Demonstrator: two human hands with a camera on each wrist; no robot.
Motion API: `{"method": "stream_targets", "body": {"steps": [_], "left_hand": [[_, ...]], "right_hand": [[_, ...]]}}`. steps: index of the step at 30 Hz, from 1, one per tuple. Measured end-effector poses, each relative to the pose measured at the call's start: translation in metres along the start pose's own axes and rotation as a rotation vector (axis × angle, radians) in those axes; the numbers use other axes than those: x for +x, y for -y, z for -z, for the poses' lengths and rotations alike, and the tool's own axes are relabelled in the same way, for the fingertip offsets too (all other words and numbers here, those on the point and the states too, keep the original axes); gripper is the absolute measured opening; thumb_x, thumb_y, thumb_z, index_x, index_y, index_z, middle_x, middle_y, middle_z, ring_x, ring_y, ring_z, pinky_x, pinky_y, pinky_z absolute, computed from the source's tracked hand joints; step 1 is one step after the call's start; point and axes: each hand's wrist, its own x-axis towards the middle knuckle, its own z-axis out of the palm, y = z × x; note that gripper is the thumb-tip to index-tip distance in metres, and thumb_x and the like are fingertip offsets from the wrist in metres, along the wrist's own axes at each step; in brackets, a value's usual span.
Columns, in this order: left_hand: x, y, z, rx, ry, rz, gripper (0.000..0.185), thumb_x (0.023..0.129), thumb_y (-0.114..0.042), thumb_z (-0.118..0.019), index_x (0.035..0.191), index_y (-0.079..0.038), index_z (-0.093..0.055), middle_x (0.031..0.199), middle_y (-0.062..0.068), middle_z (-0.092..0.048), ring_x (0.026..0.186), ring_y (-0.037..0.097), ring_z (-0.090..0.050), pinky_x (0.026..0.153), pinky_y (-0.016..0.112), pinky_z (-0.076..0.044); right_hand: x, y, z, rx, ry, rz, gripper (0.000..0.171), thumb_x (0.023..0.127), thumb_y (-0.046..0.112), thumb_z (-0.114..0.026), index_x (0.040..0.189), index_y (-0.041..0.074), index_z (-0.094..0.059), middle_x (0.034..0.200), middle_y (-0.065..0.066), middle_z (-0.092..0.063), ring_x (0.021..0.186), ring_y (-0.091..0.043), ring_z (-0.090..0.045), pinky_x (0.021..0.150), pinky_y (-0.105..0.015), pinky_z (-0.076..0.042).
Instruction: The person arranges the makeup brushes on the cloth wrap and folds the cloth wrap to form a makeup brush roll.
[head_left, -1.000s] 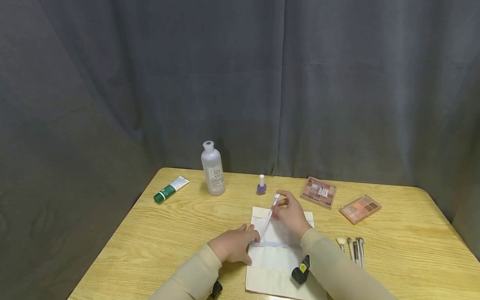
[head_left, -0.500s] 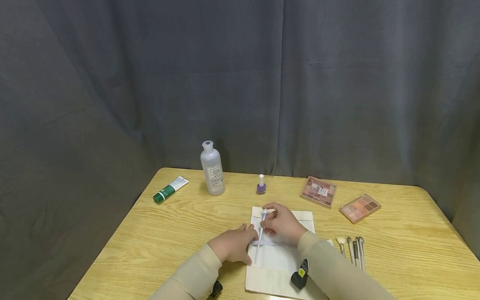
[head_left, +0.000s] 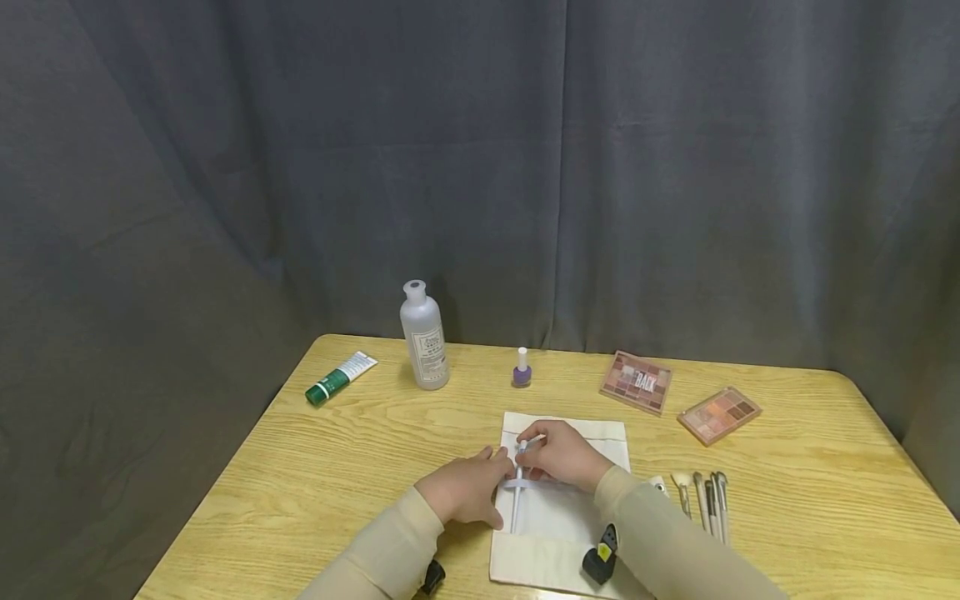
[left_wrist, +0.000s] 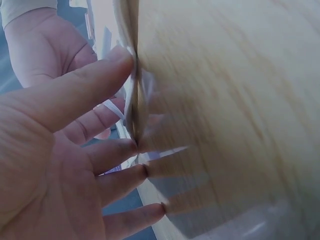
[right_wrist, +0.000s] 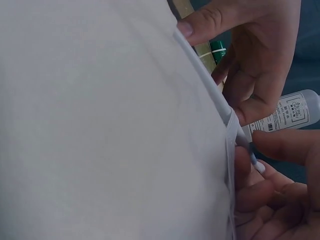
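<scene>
My right hand (head_left: 566,457) pinches a slim white pen-like stick (head_left: 516,504) near its upper end. Under the elastic band (right_wrist: 231,165) of a cream cloth pouch (head_left: 536,560) runs the stick, its lower end at the pouch's front flap. My left hand (head_left: 467,492) rests at the pouch's left edge with fingers spread; in the left wrist view its thumb (left_wrist: 95,82) touches the cloth edge and its fingertips touch down beside it. In the right wrist view the left thumb lies by the stick's lower end. My right hand hides part of the band.
Behind the pouch stand a clear bottle (head_left: 425,342) and a purple nail polish bottle (head_left: 522,373). A green-and-white tube (head_left: 341,378) lies back left. Two eyeshadow palettes (head_left: 636,383) lie back right, and several makeup brushes (head_left: 712,504) lie right of the pouch, near my right sleeve.
My right hand has brought the white stick left and toward me, from a slant to nearly straight along the pouch's left side, sliding it beneath the band. The left hand has barely moved.
</scene>
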Motion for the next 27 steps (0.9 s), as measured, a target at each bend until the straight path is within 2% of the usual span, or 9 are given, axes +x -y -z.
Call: {"method": "stream_targets", "body": {"steps": [4,9,12,14,18,23,27], "left_hand": [[0.000,0.000,0.000,-0.013,0.008,0.007,0.056,0.077,-0.029,-0.088,0.124,-0.020,-0.061,0.159,0.009,-0.040,0.147,0.031,-0.036,0.111,0.052,-0.040],[-0.001,0.000,0.001,-0.023,0.011,0.010,0.056,0.077,-0.029,-0.088,0.125,-0.020,-0.061,0.159,0.010,-0.039,0.147,0.031,-0.035,0.111,0.052,-0.040],[-0.002,0.000,0.001,-0.033,0.005,0.010,0.057,0.076,-0.027,-0.088,0.125,-0.020,-0.059,0.159,0.012,-0.039,0.146,0.032,-0.037,0.111,0.051,-0.041],[-0.002,0.000,0.000,-0.037,0.001,0.010,0.059,0.076,-0.027,-0.088,0.125,-0.019,-0.055,0.156,0.016,-0.043,0.142,0.035,-0.043,0.108,0.050,-0.044],[-0.002,0.000,-0.001,-0.036,-0.004,0.011,0.070,0.077,-0.026,-0.088,0.133,-0.022,-0.048,0.151,0.017,-0.048,0.136,0.038,-0.049,0.102,0.049,-0.049],[0.001,-0.002,-0.002,-0.016,0.034,-0.007,0.076,0.080,-0.023,-0.085,0.145,-0.028,-0.046,0.160,0.012,-0.037,0.147,0.036,-0.033,0.109,0.053,-0.042],[0.002,-0.003,-0.002,0.012,0.066,-0.008,0.073,0.082,-0.021,-0.082,0.146,-0.033,-0.050,0.162,0.013,-0.033,0.149,0.037,-0.028,0.113,0.056,-0.036]], "right_hand": [[-0.002,0.000,0.000,-0.015,0.016,0.003,0.017,0.091,0.015,-0.072,0.103,0.004,-0.071,0.077,-0.002,-0.071,0.067,-0.015,-0.067,0.060,-0.028,-0.052],[-0.003,0.000,-0.001,-0.033,0.024,0.000,0.012,0.091,0.015,-0.073,0.097,0.005,-0.074,0.078,-0.001,-0.071,0.067,-0.014,-0.065,0.057,-0.026,-0.050],[-0.003,0.000,-0.001,-0.033,0.023,-0.004,0.015,0.091,0.015,-0.073,0.101,0.004,-0.075,0.081,-0.001,-0.071,0.067,-0.013,-0.065,0.058,-0.026,-0.050],[-0.004,0.000,0.000,-0.025,0.022,-0.006,0.019,0.091,0.014,-0.072,0.107,0.003,-0.075,0.085,-0.001,-0.071,0.069,-0.014,-0.066,0.059,-0.027,-0.051],[-0.007,-0.001,0.004,-0.020,0.009,0.008,0.026,0.094,0.016,-0.069,0.117,0.003,-0.071,0.091,-0.002,-0.069,0.072,-0.015,-0.066,0.061,-0.028,-0.052],[-0.023,-0.005,0.022,-0.003,-0.023,0.042,0.027,0.095,0.019,-0.068,0.117,0.003,-0.070,0.092,-0.006,-0.069,0.075,-0.018,-0.065,0.061,-0.031,-0.052],[-0.038,-0.007,0.043,0.005,-0.052,0.065,0.030,0.096,0.021,-0.068,0.119,0.001,-0.069,0.096,-0.011,-0.070,0.076,-0.021,-0.066,0.063,-0.034,-0.053]]}}
